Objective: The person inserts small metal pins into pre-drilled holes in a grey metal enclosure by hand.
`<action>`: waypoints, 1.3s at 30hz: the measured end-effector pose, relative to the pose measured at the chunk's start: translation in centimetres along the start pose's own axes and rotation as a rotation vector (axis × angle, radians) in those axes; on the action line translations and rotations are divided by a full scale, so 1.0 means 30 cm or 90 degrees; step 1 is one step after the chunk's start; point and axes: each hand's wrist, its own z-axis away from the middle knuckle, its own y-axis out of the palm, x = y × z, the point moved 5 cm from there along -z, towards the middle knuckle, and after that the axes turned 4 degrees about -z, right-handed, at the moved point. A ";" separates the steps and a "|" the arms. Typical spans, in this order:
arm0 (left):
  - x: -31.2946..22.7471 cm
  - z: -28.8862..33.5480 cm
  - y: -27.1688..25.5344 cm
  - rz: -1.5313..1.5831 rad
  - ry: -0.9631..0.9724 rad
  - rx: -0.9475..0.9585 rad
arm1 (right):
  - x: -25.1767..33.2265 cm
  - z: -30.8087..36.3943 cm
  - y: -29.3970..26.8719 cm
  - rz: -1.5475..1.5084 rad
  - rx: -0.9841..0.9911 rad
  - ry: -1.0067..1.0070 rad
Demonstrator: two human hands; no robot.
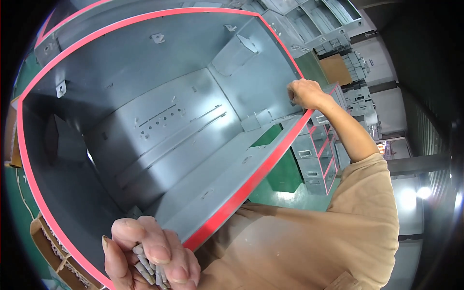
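Note:
A large grey metal cabinet (290, 67) lies open in front of me, its rim edged in pinkish red. At the lower left, my left hand (150, 251) curls around several small grey cylindrical pegs (144, 267), whose exact kind I cannot tell. My right arm reaches across to the cabinet's right corner. There my right hand (308, 94) is closed at the red rim, fingertips on the inner side; what it pinches is hidden. Inside the cabinet are small tabs (157, 38), a bracket (237, 53), and a back panel with slots and holes (162, 121).
A cardboard box with dividers (63, 263) stands at the lower left, beside the cabinet. On the right, further grey cabinets with red edging (314, 154) stand on the green floor (309, 195). More grey housings (319, 19) are stacked at the upper right.

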 end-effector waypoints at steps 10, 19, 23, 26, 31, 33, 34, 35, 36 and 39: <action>-0.010 0.008 -0.021 0.022 -0.024 0.070 | 0.000 -0.003 0.015 0.029 0.002 0.006; -0.002 0.016 -0.029 0.000 0.050 -0.122 | 0.023 -0.008 0.015 0.163 0.034 -0.019; -0.004 0.017 -0.028 -0.001 0.045 -0.114 | 0.021 -0.021 0.027 0.239 0.036 -0.012; -0.014 0.014 -0.027 0.021 -0.003 0.099 | 0.037 -0.022 0.033 0.260 0.094 -0.019; -0.016 0.026 -0.032 0.007 0.000 0.121 | 0.050 -0.018 0.024 0.219 0.185 -0.015; -0.016 0.020 -0.021 0.030 0.014 0.066 | 0.019 -0.026 0.027 0.196 0.149 -0.034; -0.011 0.023 -0.006 0.030 0.016 0.065 | 0.013 -0.032 0.024 0.170 0.116 -0.051; -0.009 0.026 -0.015 0.007 0.032 -0.012 | 0.017 -0.031 0.027 0.167 0.117 -0.051; -0.010 0.028 -0.031 -0.017 0.048 -0.090 | 0.023 -0.031 0.025 0.201 0.104 -0.057; -0.010 0.025 -0.033 -0.003 0.053 -0.094 | 0.027 -0.028 0.032 0.259 0.083 -0.063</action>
